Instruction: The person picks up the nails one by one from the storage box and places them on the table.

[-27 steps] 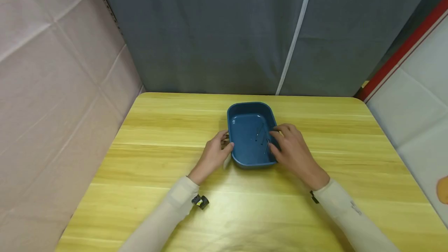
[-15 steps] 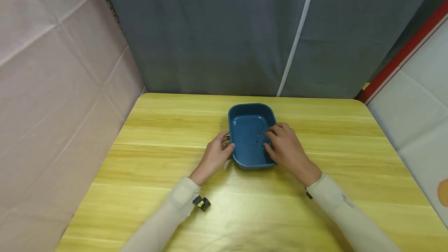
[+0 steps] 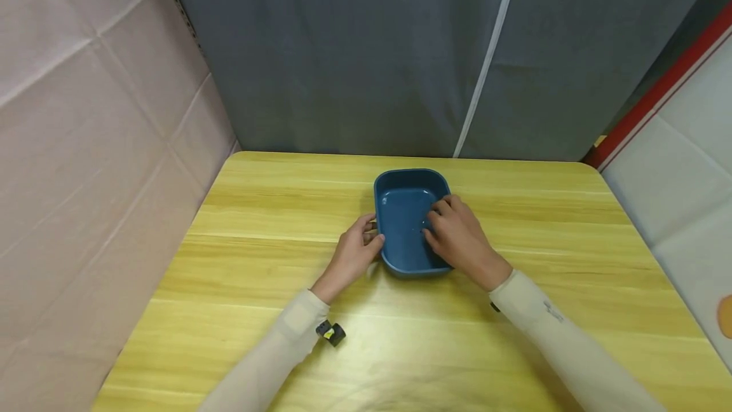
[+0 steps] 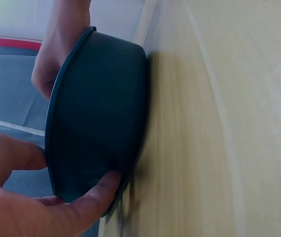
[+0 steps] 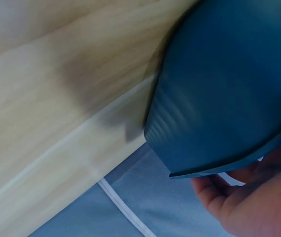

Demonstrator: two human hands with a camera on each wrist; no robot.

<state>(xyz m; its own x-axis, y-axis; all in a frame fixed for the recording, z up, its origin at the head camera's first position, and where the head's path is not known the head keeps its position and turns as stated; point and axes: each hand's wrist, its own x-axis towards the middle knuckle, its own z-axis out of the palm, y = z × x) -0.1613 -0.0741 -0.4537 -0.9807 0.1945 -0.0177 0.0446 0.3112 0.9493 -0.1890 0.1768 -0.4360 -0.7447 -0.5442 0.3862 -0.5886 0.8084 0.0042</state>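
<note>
A blue rectangular bin (image 3: 400, 208) with rounded corners stands on the table. My left hand (image 3: 351, 256) holds its left side, thumb at the rim and fingers against the outer wall, as the left wrist view shows. Across the right rim reaches my right hand (image 3: 462, 237), its bent fingers down inside the bin. Thin dark pin-like pieces lie beneath that hand; only tiny specks show beside its fingertips. Whether the right fingers pinch any of them is hidden. In the right wrist view, the bin's outer wall (image 5: 229, 94) lies beside the right hand (image 5: 263, 202).
The wood-grain table (image 3: 274, 208) extends around the bin. A grey curtain (image 3: 343, 56) hangs behind its far edge, with pale panels at both sides. A small black device (image 3: 332, 333) is strapped at the left cuff.
My right hand has moved left and farther into the bin, its fingers drawing closer together and covering the thin dark pieces seen before. The left hand and the bin stay about where they were.
</note>
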